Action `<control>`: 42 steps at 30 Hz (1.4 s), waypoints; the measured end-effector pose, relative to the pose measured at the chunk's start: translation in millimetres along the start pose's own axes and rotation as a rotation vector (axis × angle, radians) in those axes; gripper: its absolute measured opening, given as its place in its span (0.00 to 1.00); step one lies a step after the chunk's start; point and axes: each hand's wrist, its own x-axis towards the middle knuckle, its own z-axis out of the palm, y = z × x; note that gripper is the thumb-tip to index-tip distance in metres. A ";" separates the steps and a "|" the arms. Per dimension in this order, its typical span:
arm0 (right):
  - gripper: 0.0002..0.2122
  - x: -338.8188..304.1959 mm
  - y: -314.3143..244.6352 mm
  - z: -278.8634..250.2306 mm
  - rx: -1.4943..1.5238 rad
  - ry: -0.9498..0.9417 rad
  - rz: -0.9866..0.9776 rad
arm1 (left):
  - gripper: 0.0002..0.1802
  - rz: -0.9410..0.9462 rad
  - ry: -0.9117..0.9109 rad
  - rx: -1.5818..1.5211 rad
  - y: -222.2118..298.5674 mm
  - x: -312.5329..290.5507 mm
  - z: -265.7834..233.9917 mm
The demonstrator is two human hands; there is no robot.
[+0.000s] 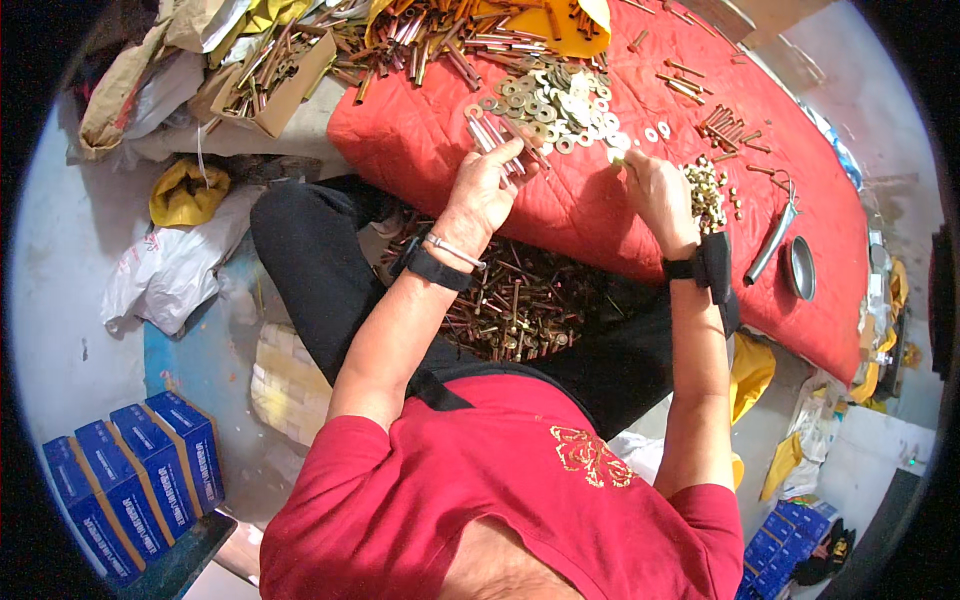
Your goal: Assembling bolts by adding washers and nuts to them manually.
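Head view: L hand has its fingers curled round a small bunch of slim, silvery-copper metal tubes, just above the near edge of a red quilted cloth. R hand has its fingertips bunched at the near right edge of a heap of flat, round, silvery metal washers; can't tell if they've pinched one. Just right of it: a small pile of brassy metal nuts, w/ loose bronze-coloured metal bolts beyond. Far left, a big heap of coppery metal tubes, plus more in a brown cardboard box. Progress: b/w the black-trousered legs lies a large mixed pile of metal fasteners, some apparently w/ parts fitted, so prob. lots done. Plenty left tho: tubes, washers, nuts + bolts all lie loose.
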 end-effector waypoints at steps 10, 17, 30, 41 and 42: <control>0.11 71.3 21.7 -13.6 0.027 -0.730 -0.222 | 0.08 0.018 -0.001 0.061 -10.8 -2.3 8.1; 0.08 4.9 7.6 -27.6 0.374 -0.258 -0.063 | 0.08 0.008 0.022 0.038 -12.4 -5.0 14.9; 0.10 -14.3 -32.3 -60.5 1.149 -0.302 0.072 | 0.11 -0.479 -0.401 0.125 11.6 -2.6 16.6; 0.12 -18.5 -38.7 -27.2 1.450 -0.340 0.226 | 0.13 -0.280 -0.285 -0.080 11.7 13.7 32.2; 0.10 -16.8 -44.2 -23.2 1.517 -0.272 0.272 | 0.13 -0.289 -0.289 -0.077 4.7 14.8 30.3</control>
